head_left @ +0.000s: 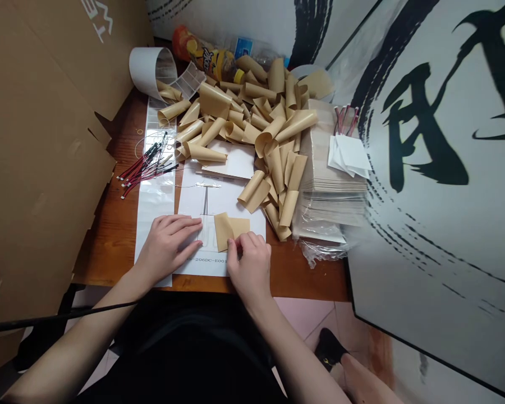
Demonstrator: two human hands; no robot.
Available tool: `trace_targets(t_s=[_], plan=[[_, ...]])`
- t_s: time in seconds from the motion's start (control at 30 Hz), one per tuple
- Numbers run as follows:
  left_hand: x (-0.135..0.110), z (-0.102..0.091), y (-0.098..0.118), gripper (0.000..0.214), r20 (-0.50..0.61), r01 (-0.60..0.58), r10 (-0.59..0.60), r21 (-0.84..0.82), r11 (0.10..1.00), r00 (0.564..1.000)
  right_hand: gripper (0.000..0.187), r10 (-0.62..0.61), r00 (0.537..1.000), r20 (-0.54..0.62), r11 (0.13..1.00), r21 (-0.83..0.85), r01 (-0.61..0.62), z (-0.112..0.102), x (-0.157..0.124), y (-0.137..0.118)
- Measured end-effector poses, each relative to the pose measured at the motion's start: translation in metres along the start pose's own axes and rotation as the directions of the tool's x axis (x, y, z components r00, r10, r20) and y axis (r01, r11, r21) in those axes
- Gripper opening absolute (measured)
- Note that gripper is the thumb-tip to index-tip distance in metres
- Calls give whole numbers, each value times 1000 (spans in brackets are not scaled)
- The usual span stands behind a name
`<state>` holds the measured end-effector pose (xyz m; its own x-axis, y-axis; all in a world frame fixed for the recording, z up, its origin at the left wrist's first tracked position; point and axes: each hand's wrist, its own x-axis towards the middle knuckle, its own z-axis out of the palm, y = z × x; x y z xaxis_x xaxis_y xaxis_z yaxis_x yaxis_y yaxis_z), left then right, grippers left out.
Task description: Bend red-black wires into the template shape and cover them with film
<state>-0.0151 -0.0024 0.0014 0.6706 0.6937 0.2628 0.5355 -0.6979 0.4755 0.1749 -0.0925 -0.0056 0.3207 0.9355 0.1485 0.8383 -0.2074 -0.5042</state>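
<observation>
A white printed sheet point(189, 202) lies flat at the table's front, with a line drawing and lettering on it. My left hand point(170, 244) rests on the sheet's left side, fingers stretched toward the drawing. My right hand point(251, 261) is closed, thumb and fingertips pinching the lower edge of a folded piece of brown paper point(223, 231). That paper lies on the sheet between my hands, its left flap raised. Just above, a small strip point(208, 185) with thin wires sits over the drawing. What lies under my right fingers is hidden.
Many curled brown papers point(235, 126) heap behind the sheet. Red-black connector wires point(145, 168) lie left, by a label roll point(145, 70). A stack of flat packs point(326, 196) stands right, white slips point(348, 154) on top. Bottles point(206, 56) lie behind; cardboard point(37, 140) walls the left.
</observation>
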Motion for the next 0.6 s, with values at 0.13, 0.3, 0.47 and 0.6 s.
trace_targets(t_s=[0.13, 0.3, 0.47, 0.6], plan=[[0, 1, 0, 29, -12, 12, -13, -7, 1000, 1000, 27, 10, 997, -70, 996, -90, -16, -7, -7, 16], [-1, 2, -1, 28, -18, 22, -22, 2, 1000, 1000, 31, -5, 983, -186, 984, -176, -29, -21, -17, 35], [-2, 2, -3, 27, -12, 13, -13, 9, 1000, 1000, 34, 17, 960, -278, 983, -172, -67, -40, -26, 48], [-2, 1, -4, 28, 11, 16, -16, -4, 1000, 1000, 32, 15, 929, -371, 973, -210, -99, -57, -30, 54]])
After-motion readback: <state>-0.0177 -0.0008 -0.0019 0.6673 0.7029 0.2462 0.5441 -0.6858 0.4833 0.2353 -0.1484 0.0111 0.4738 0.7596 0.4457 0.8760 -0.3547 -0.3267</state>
